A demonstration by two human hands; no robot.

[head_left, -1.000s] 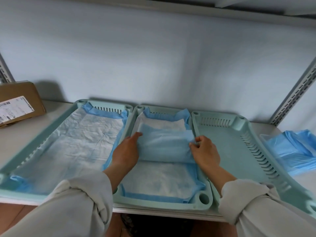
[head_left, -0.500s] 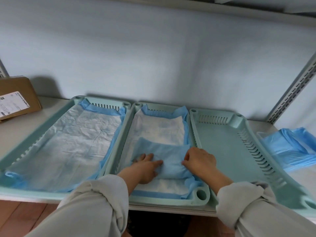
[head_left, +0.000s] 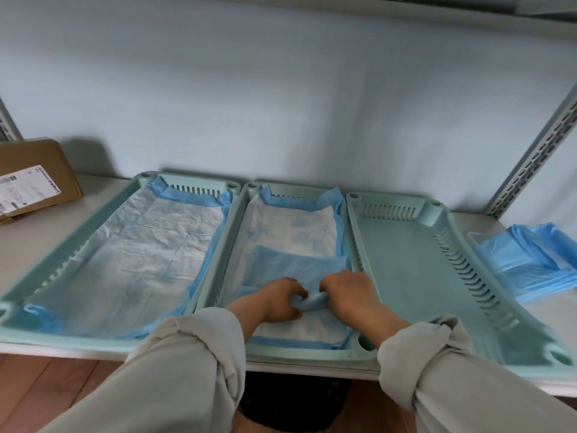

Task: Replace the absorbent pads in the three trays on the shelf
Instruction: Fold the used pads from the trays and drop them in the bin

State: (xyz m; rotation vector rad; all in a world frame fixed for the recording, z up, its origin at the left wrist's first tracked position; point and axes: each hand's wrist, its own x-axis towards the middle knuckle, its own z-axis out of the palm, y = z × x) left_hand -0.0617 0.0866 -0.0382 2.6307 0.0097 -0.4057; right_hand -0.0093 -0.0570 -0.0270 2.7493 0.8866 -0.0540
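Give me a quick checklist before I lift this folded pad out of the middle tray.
1. Both hands grip the folded pad: ok, left hand and right hand pinch its near edge.
2. Liner pad under it stays flat in the middle tray: cannot tell.
3. Right tray bare, ready for a pad: ok.
4. Left tray already lined: ok.
5. Spare blue pads within sight on the right: ok.
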